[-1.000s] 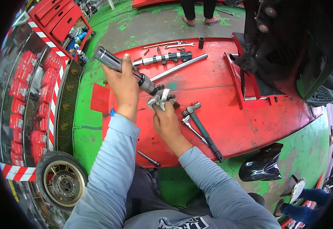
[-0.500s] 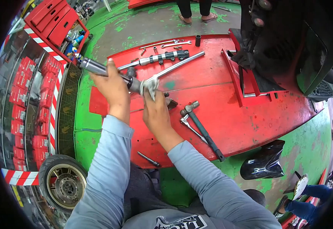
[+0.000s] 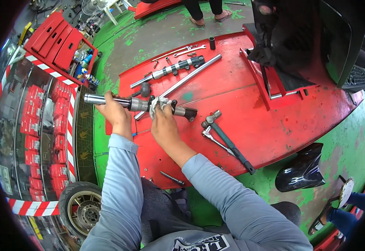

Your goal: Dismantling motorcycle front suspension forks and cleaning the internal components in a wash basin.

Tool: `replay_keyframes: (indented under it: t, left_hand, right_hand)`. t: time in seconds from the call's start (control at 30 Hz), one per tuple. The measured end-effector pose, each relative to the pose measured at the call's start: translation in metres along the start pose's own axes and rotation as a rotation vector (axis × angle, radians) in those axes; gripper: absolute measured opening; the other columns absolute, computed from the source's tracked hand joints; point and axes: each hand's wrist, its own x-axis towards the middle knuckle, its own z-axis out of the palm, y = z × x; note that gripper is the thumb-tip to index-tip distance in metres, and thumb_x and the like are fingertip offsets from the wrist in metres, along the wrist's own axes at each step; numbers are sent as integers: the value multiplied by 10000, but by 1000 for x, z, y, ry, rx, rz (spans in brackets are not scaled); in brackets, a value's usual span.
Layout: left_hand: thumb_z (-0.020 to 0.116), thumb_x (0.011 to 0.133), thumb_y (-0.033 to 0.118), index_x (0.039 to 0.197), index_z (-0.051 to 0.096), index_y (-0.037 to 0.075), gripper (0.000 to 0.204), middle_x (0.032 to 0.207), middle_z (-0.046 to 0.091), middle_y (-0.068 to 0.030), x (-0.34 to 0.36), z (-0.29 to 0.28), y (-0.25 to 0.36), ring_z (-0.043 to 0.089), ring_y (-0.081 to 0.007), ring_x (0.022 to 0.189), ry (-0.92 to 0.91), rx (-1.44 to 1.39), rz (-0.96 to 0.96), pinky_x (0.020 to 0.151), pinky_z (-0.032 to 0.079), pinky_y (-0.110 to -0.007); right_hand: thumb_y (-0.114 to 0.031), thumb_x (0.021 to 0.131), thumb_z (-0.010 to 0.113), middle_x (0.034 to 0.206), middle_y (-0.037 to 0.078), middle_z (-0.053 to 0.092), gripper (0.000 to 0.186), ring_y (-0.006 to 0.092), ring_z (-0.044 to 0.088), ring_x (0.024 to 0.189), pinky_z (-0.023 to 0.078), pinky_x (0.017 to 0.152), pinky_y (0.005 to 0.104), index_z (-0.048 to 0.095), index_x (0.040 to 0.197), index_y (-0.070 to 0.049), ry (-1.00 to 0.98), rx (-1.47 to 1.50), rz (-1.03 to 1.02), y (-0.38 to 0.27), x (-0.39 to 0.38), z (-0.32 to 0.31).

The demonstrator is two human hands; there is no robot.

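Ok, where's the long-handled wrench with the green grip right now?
In the head view, the wrench lies on the red platform, just right of the right hand, beside a smaller chrome spanner.

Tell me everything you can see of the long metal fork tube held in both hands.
The long metal fork tube lies roughly level above the red metal platform, off its surface. Its left end is a bright chrome tube; toward the right it thickens into a grey sleeve and ends in a dark lug. The left hand grips the chrome part; the right hand presses a white rag around its middle.
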Motion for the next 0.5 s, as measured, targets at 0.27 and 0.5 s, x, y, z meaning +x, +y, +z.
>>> replay_keyframes:
  t: [0.27,0.5]
  left_hand:
    - [518,867,28,895,392,62,133,732,470,-50,-2,-9,21,492,-155,596,-57,-63,-102,530,445,-315]
    - [498,886,78,816,392,93,128,682,440,-22,11,-12,12,444,-143,565,50,-114,-180,514,429,-326]
  right_hand:
    - [-71,879,499,1080,204,513,332,359,565,1018,517,840,436,561,1191,24,-89,-310,23,3,12,-13]
    - [-125,871,563,991,156,535,331,329,597,928,539,754,421,612,1187,-40,-114,-352,-244,55,-12,-25]
